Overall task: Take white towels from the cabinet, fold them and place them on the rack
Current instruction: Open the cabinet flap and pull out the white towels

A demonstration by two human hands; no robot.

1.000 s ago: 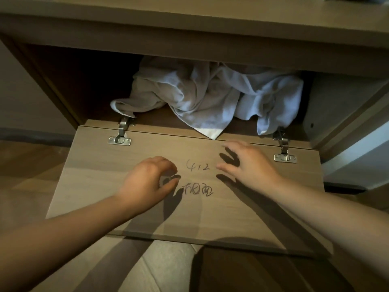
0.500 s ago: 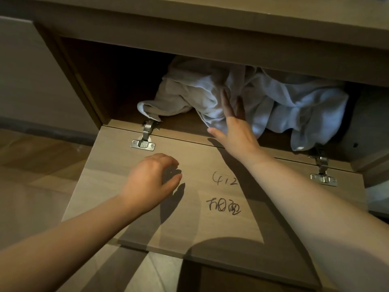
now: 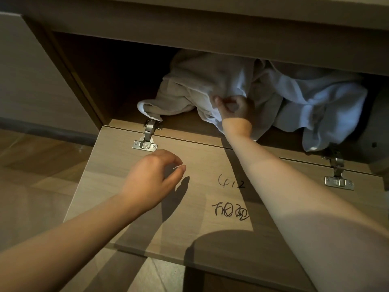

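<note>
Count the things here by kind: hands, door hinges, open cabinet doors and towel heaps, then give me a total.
Hands: 2, left hand empty, right hand gripping the towels
Hinges: 2, left hinge, right hinge
Cabinet door: 1, folded down
Towel heap: 1, number of towels in it cannot be told
Total: 6

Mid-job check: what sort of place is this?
Probably a hotel or lodging storage spot, though that is a guess: a low cabinet with a drop-down door, crumpled white towels heaped inside, and 412, perhaps a room number, handwritten on the door.
</note>
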